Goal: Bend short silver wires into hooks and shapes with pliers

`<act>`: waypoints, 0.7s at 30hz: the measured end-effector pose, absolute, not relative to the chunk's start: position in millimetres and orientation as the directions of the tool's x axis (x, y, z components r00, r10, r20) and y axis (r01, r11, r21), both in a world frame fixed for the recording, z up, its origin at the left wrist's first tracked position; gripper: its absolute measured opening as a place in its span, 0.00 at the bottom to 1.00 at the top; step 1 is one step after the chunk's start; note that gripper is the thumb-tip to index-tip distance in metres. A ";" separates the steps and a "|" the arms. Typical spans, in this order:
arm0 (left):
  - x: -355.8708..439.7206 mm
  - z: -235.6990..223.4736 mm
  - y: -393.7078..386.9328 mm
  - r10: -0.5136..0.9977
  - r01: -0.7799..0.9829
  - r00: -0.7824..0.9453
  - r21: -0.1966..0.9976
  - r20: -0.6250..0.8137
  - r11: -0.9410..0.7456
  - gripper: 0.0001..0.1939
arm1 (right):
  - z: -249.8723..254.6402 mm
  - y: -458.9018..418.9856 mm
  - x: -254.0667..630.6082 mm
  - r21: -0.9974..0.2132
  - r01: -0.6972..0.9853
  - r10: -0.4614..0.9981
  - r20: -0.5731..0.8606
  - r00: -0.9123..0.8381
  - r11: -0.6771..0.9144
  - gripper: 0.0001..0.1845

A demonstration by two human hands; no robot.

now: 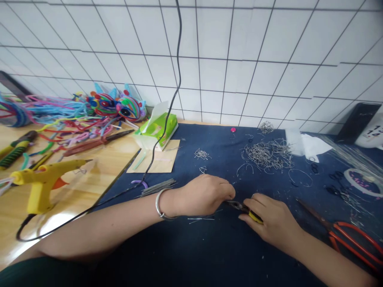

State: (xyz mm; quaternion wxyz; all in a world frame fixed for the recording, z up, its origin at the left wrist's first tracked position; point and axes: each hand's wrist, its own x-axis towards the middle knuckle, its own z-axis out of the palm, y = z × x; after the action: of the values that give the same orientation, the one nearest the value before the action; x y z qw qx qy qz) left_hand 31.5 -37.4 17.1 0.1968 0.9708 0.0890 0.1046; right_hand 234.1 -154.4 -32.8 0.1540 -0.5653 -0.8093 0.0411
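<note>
My right hand (272,219) is wrapped round pliers (236,205) with yellow-and-black handles, their metal jaws pointing left. My left hand (206,195), a silver bangle at its wrist, is closed just left of the jaws. A thin wire seems to run from its fingertips to the jaws, though most of it is hidden. Below the left hand, a few short straight wires (201,218) lie on the dark blue cloth (179,255). A bundle of straight wires (158,186) rests beside the left wrist. Beyond the hands lie a small pile of bent wire pieces (202,154) and a larger wire tangle (266,154).
Orange-handled scissors (353,239) lie at the right, near a round white-rimmed dish (363,182). A yellow glue gun (44,183) rests on the wooden table at left, near fuzzy craft stems (60,111). A black cable (179,59) hangs past a green tissue pack (161,131).
</note>
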 end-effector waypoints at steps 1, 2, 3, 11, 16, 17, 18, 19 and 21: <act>30.8 19.4 -34.0 0.233 0.144 0.959 0.432 0.162 -0.891 0.11 | -33.4 -153.9 234.4 -0.241 0.904 0.929 0.205 -0.308 0.353 0.12; 29.4 21.8 -29.0 0.255 0.158 0.955 0.460 0.155 -0.874 0.11 | -33.9 -153.4 234.7 -0.242 0.906 0.931 0.207 -0.302 0.348 0.13; 27.4 24.0 -22.4 0.275 0.175 0.950 0.481 0.145 -0.859 0.11 | -34.3 -152.9 234.9 -0.243 0.907 0.932 0.206 -0.299 0.344 0.13; 6.6 9.1 35.7 0.344 0.359 0.933 0.302 -0.106 -0.883 0.09 | -36.3 -149.0 235.9 -0.220 0.913 0.935 0.173 -0.310 0.344 0.14; 7.0 1.5 35.1 0.322 0.342 0.939 0.239 -0.119 -0.909 0.10 | -36.7 -148.7 237.4 -0.206 0.915 0.934 0.164 -0.316 0.346 0.13; 7.5 3.0 33.1 0.325 0.342 0.939 0.230 -0.111 -0.911 0.10 | -36.6 -148.8 237.3 -0.206 0.914 0.933 0.167 -0.319 0.350 0.13; 8.0 5.2 30.7 0.329 0.344 0.939 0.222 -0.101 -0.912 0.10 | -36.4 -148.8 237.2 -0.205 0.913 0.931 0.170 -0.322 0.353 0.13; 8.5 7.8 28.0 0.333 0.345 0.939 0.218 -0.089 -0.913 0.10 | -36.2 -148.8 237.0 -0.206 0.912 0.931 0.170 -0.324 0.355 0.13; 9.9 13.2 21.4 0.319 0.325 0.945 0.236 -0.068 -0.916 0.10 | -35.6 -148.7 236.7 -0.208 0.912 0.932 0.163 -0.323 0.353 0.13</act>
State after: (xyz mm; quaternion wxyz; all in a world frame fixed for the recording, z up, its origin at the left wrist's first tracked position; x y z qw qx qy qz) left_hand 9.9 21.4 13.2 0.1230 0.9786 0.1645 -0.0139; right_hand 236.7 -148.7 -35.6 0.1276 -0.5676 -0.8124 0.0389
